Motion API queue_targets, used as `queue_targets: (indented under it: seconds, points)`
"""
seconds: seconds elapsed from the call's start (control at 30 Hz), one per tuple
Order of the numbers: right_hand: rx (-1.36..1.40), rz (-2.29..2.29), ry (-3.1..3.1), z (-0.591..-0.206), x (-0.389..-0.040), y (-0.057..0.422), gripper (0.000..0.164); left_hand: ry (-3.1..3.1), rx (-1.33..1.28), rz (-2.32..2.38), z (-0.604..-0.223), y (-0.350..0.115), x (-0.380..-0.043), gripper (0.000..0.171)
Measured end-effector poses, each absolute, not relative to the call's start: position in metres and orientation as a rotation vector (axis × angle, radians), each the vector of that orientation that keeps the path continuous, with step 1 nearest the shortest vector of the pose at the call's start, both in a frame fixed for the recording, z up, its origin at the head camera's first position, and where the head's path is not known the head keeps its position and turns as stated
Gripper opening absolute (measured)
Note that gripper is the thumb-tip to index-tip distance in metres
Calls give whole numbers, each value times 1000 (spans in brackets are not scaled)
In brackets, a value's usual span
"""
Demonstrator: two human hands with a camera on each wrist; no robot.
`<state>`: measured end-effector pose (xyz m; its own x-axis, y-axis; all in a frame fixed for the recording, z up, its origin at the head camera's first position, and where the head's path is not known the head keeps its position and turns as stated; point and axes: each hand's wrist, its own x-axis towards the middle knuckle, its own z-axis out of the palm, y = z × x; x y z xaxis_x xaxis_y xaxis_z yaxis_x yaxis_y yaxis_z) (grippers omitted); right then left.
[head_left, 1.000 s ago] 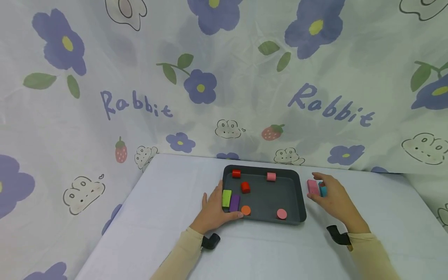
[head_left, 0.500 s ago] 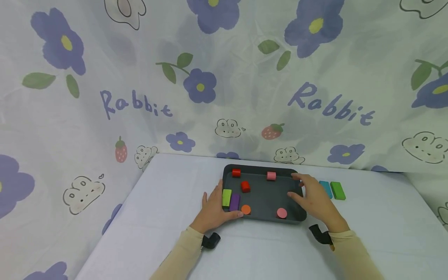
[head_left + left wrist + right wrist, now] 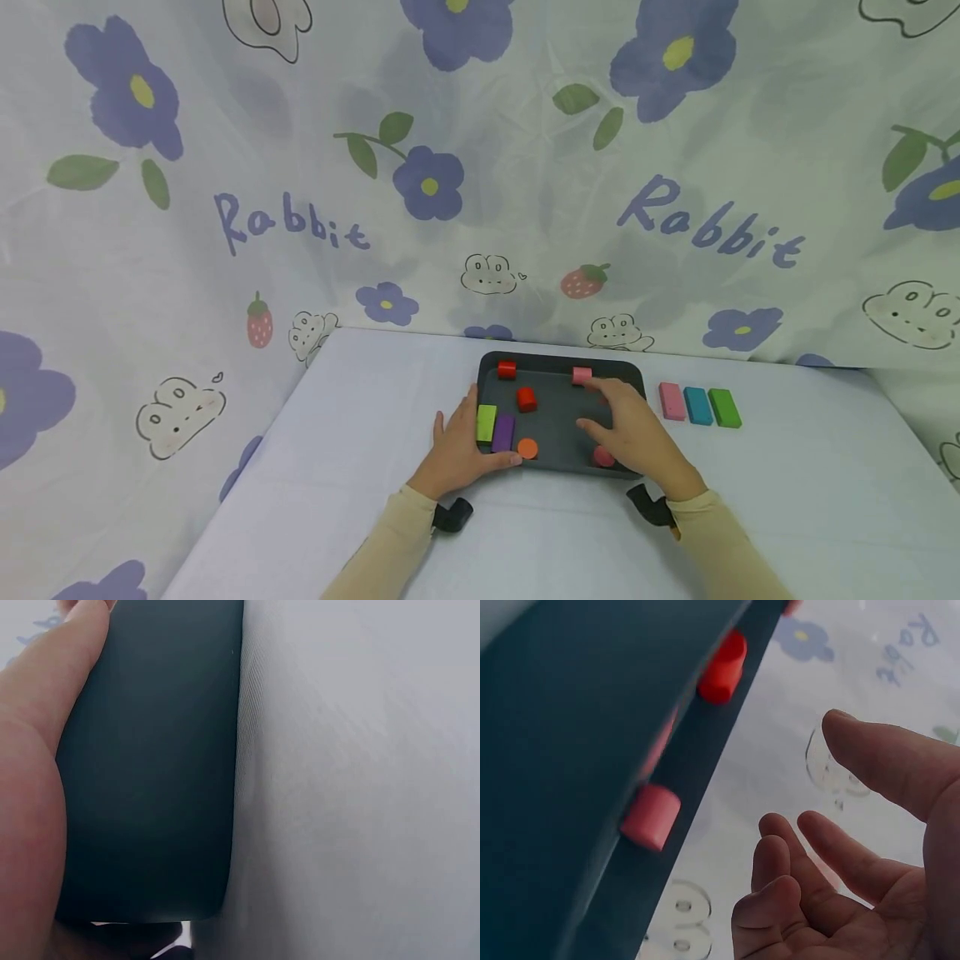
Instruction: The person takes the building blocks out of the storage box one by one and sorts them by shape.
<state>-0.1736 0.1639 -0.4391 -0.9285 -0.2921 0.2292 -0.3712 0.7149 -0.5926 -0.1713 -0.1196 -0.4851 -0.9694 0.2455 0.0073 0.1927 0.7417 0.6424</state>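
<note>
My left hand [image 3: 452, 454] grips the near left corner of the dark grey tray [image 3: 561, 437], fingers along its left side and thumb at the front rim. In the left wrist view the thumb [image 3: 45, 697] lies against the tray wall [image 3: 150, 765]. My right hand [image 3: 637, 429] hovers over the tray's right part with thumb and fingers apart, holding nothing; it partly hides a pink round block [image 3: 602, 457]. Inside the tray are red blocks [image 3: 527, 399] [image 3: 507, 370], a pink cylinder [image 3: 581, 376], a lime block [image 3: 486, 425], a purple block [image 3: 503, 433] and an orange round block [image 3: 528, 449].
Right of the tray, a pink block [image 3: 672, 402], a blue block [image 3: 698, 406] and a green block [image 3: 725, 408] lie in a row on the white tabletop [image 3: 390, 392]. A patterned cloth [image 3: 510, 175] hangs behind.
My right hand has moved left from beside the pink and blue blocks to above the tray, uncovering the row of three blocks. The left hand stays at the tray corner.
</note>
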Motion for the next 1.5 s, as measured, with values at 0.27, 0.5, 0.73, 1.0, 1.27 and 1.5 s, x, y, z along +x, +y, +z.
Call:
queue_targets:
  seconds: [0.27, 0.5, 0.73, 1.0, 1.27, 1.5]
  points:
    - [607, 1001, -2810, -441, -171, 137, 54, 2858, 372, 1023, -486, -120, -171, 134]
    - [646, 1062, -2824, -442, -173, 116, 54, 2872, 399, 1030, -488, -121, -172, 140]
    - [649, 1079, -2869, -441, -177, 99, 54, 2874, 405, 1034, -491, -122, -173, 140]
    - [698, 1047, -2960, -447, -187, 84, 54, 2868, 415, 1045, -491, -122, -174, 139]
    - [822, 962, -3021, -444, -196, 73, 61, 2858, 431, 1074, -489, -122, -172, 137]
    - [871, 904, -3080, -452, -204, 69, 63, 2855, 423, 1053, -490, -122, -173, 138]
